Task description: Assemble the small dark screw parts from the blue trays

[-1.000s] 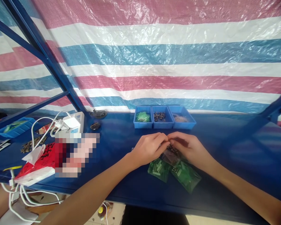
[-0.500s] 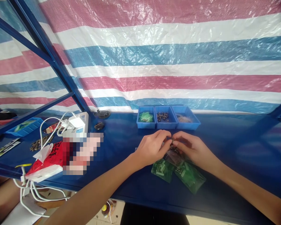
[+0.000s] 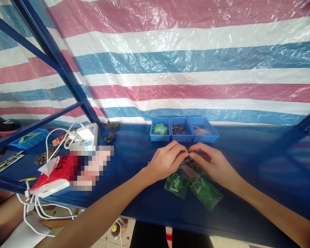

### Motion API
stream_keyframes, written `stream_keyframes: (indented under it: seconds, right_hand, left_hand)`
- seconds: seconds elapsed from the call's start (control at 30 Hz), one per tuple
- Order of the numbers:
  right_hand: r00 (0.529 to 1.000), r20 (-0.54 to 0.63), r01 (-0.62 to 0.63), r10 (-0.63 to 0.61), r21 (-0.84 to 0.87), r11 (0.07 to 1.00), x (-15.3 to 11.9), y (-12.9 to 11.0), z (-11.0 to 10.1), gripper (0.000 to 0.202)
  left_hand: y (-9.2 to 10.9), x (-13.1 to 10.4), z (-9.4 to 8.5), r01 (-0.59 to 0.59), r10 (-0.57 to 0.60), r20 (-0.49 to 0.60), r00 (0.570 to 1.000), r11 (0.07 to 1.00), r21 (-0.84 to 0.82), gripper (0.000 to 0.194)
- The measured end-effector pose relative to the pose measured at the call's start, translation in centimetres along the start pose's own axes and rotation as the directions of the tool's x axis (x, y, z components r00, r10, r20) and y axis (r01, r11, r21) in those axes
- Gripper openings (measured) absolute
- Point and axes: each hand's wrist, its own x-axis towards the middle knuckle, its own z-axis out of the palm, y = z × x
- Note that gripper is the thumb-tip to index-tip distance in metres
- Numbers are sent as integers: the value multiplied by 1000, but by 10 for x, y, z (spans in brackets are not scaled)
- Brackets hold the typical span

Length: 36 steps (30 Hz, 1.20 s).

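My left hand (image 3: 165,159) and my right hand (image 3: 211,160) meet fingertip to fingertip above the table. Both are closed in a pinch. A tiny light-coloured piece (image 3: 186,150) shows at the left fingertips, too small to identify. Whatever the right fingers hold is hidden. Just under the hands lies a clear plastic bag (image 3: 189,172) with small dark and metallic parts around it. Two green packets lie nearer to me: one green packet (image 3: 176,185) at the left, and a larger green packet (image 3: 208,194) at the right.
Behind my hands stand three blue bins: one with green packets (image 3: 160,129), one with small metal parts (image 3: 178,128), one with clear bags (image 3: 201,131). At the left are a power strip (image 3: 90,137), a red bag (image 3: 64,168) and white cables. A person's limb shows at the lower left.
Both hands stay pinched together at almost the same spot, with small finger movements. The view has shifted slightly, and the packets appear a little further left.
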Motion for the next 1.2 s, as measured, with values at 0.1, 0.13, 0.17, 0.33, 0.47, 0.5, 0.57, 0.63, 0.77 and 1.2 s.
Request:
stream_keyframes:
  seconds: [0.1,0.13,0.17,0.33,0.47,0.5,0.57,0.63,0.77,1.2]
  right_hand:
    - [991,-45,116,-125,-166,979,-2,4,1,17]
    - [984,-43,158,-172,-225,962,-2,5,2,17]
    - [976,-33,199,-216,-275,941,-3,6,2,17]
    - [932,4,338,-361,-360,869,-4,5,5,15]
    - [913,9,386,-409,-351,853,-3,3,8,9]
    - [910,8,389,-414,-362,847,-1,3,8,9]
    - [900,15,403,-436,-411,818,8,3,4,11]
    - [882,42,429,-470,-487,761,25,5,-3,14]
    - [886,43,389,-461,-609,691,68,7,-16,22]
    - [915,241,402,-322,-523,752,19,14,3,22]
  left_hand:
    - [2,1,1,41,-40,32,999,998,-45,25]
    - [3,1,2,51,-49,46,998,997,-59,25]
    - [3,1,3,58,-54,62,997,996,-70,25]
    - [1,1,5,100,-88,128,988,991,-93,33]
    - [-1,4,-2,118,-106,168,980,991,-61,41]
    - [-3,4,-5,118,-108,166,980,992,-48,41]
    - [-8,5,-11,121,-118,132,984,993,-14,37]
    - [-15,6,-15,128,-131,77,988,991,47,32]
    - [-30,4,-19,131,-141,22,990,963,235,23]
    - [-41,5,-12,251,-249,92,964,968,-15,20]
